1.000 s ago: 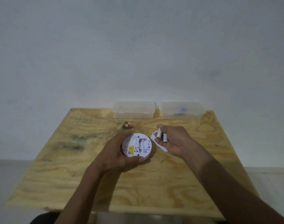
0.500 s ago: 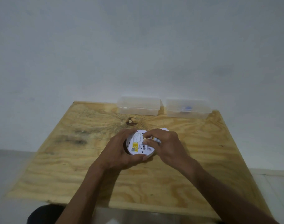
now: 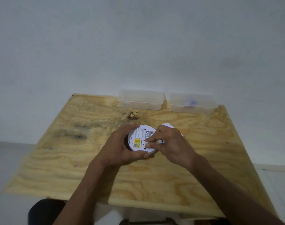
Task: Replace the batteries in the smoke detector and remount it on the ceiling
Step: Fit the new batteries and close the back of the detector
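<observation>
The round white smoke detector (image 3: 139, 138) lies back side up on the plywood table (image 3: 89, 168), with a yellow label showing. My left hand (image 3: 120, 148) cups its left and near rim. My right hand (image 3: 169, 143) is over its right side, fingertips pressing on the open battery bay, with a battery (image 3: 160, 141) pinched in the fingers. A white mounting plate (image 3: 168, 125) peeks out behind my right hand, mostly hidden.
Two clear plastic boxes stand at the table's far edge: one (image 3: 141, 101) looks empty, the other (image 3: 192, 103) holds something blue. A dark knot (image 3: 133, 115) marks the wood behind the detector. A grey wall rises behind the table.
My right hand came left from beside the detector, carrying batteries, and now rests on the detector's battery bay. My left hand kept its hold on the detector.
</observation>
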A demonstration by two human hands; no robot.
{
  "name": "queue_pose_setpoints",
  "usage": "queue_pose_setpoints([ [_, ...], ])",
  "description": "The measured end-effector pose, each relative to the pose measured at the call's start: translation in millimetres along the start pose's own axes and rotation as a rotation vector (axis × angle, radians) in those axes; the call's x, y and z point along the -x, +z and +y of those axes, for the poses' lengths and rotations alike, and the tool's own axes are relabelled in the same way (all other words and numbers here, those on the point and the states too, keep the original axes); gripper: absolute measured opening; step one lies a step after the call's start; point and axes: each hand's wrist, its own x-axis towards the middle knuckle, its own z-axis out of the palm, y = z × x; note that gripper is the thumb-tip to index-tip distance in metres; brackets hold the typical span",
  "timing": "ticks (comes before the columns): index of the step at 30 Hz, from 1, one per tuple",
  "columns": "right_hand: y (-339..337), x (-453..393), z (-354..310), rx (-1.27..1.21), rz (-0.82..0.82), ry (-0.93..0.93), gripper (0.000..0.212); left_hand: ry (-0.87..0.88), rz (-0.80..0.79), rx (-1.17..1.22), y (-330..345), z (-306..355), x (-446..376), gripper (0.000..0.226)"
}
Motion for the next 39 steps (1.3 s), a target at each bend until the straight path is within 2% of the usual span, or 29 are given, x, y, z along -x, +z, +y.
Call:
queue_pose_setpoints([
  [6, -9.4, -6.9, -7.4, 0.143, -0.158, 0.089, 0.027, 0.005, 0.020, 0.027, 2.9, -2.7, -0.5, 0.096],
  [11, -12.0, -8.8, -14.2, 0.211, -0.205, 0.134, 0.028, 0.002, 0.060, 0.049, 6.5, -6.2, 1.4, 0.091],
  [15, -16.6, -5.7, -13.0, -0.060, -0.135, 0.215, 0.016, 0.023, 0.067, 0.034, 6.3, -4.1, 3.0, 0.087],
  [18, -24.7, -4.5, -12.2, -0.424, 0.016, 0.416, 0.015, 0.033, 0.072, -0.003, 6.6, -1.3, 3.7, 0.088],
  [20, -30.9, -2.5, -12.5, -0.665, 0.039, 0.562, 0.015, 0.031, 0.060, -0.015, 8.4, 0.2, 4.4, 0.090],
  [23, -36.3, -1.6, -11.5, -0.790, 0.063, 0.586, 0.022, 0.028, 0.061, -0.025, 7.6, 0.5, 3.8, 0.093],
  [29, -25.9, 0.4, -10.3, -0.632, 0.222, 0.493, 0.008, 0.028, 0.063, -0.034, 6.2, 1.3, 4.3, 0.093],
  [33, -16.2, -3.9, -12.9, -0.565, 0.314, 0.441, 0.010, 0.022, 0.079, -0.026, 6.2, 1.1, 4.4, 0.093],
  [39, -0.5, -14.3, -12.6, -0.440, 0.356, 0.413, 0.014, 0.025, 0.089, -0.007, 7.5, 1.9, 5.1, 0.090],
])
